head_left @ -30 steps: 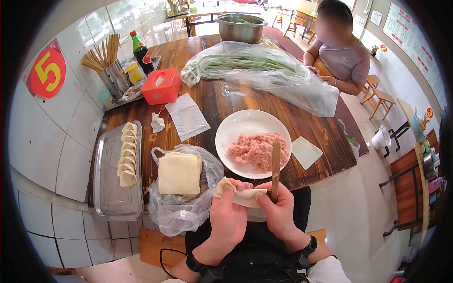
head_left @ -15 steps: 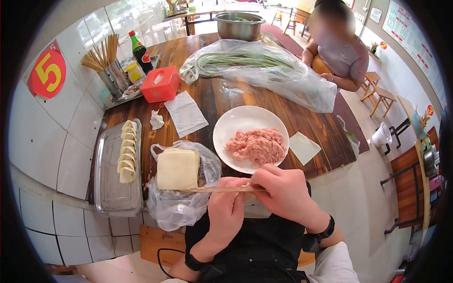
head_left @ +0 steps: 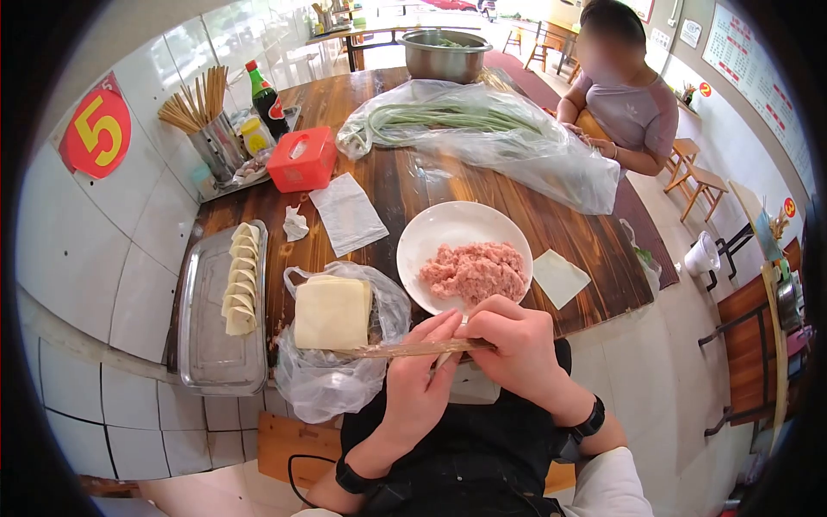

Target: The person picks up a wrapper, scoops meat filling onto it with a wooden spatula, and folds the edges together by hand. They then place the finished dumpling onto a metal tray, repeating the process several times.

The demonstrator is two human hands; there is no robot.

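Turns the flat pale wooden stick (head_left: 401, 349) from upright, one second before, to level, with the tip pointing left over the clear plastic bag (head_left: 345, 388). Pinches the right end with the right hand (head_left: 512, 345), thumb and fingers closed on the wood. Lays the left hand (head_left: 418, 383) under the stick, fingers straight and pressed together, tips touching the wood just beside the right hand. Covers the folded white dough wrapper (head_left: 441, 362) almost fully between both hands and leaves only a small pale edge below the stick; cannot tell if the left hand grips it.

Works at the near edge of the brown wooden table (head_left: 405, 181), just before the round white plate (head_left: 431, 226) of pink minced meat (head_left: 474, 271). Left of the hands, inside the bag: stack of square pale yellow wrappers (head_left: 332, 312). Further left: rectangular metal tray (head_left: 207, 353) with a row of folded dumplings (head_left: 241, 280) along the right side. Right of the plate: single square wrapper (head_left: 560, 277), flat on the wood. Behind: white paper napkin (head_left: 347, 213), red tissue box (head_left: 301, 159), large clear bag of long green beans (head_left: 482, 138), and another person (head_left: 629, 103) seated at the far right corner.
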